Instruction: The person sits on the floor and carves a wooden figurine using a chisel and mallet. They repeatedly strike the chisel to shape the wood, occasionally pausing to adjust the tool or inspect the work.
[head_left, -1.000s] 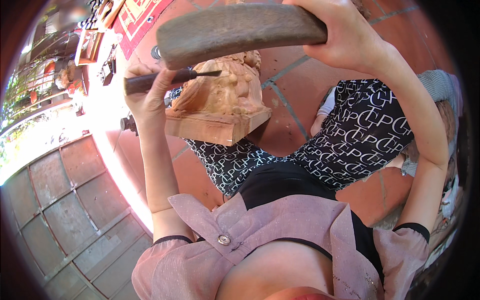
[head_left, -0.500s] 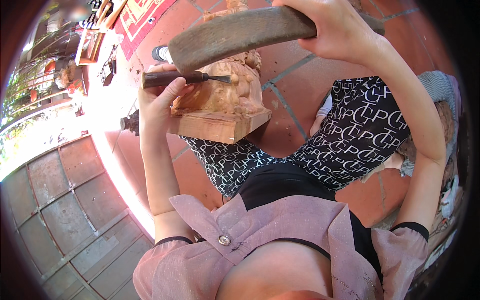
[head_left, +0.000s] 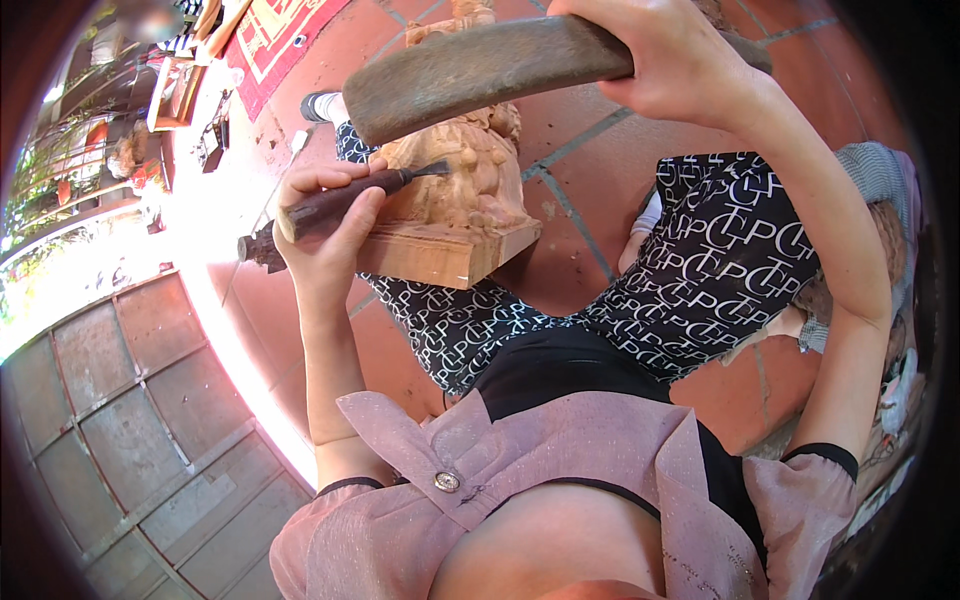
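A chisel (head_left: 330, 208) with a dark wooden handle lies in my left hand (head_left: 318, 225), fingers closed round it. Its metal blade points right, its tip at the surface of a carved wooden figure (head_left: 465, 170) on a square base (head_left: 430, 255). Gripped in my right hand (head_left: 680, 62) is a long, slightly curved wooden mallet (head_left: 490, 72), raised above the figure. The mallet covers part of the carving's upper half. Whether the chisel tip presses into the wood is hard to tell.
Red tiles (head_left: 575, 215) form the floor. My patterned trouser legs (head_left: 730, 240) flank the work. Beside the base lies a dark round-ended wooden piece (head_left: 258, 248). A red mat (head_left: 275, 45) is at the far left, near another person's arm (head_left: 225, 30). Metal grid panels (head_left: 130, 420) stand left.
My left hand has moved down and slightly right, tilting the chisel so that its handle end is lower and its blade slopes upward. The mallet has barely moved.
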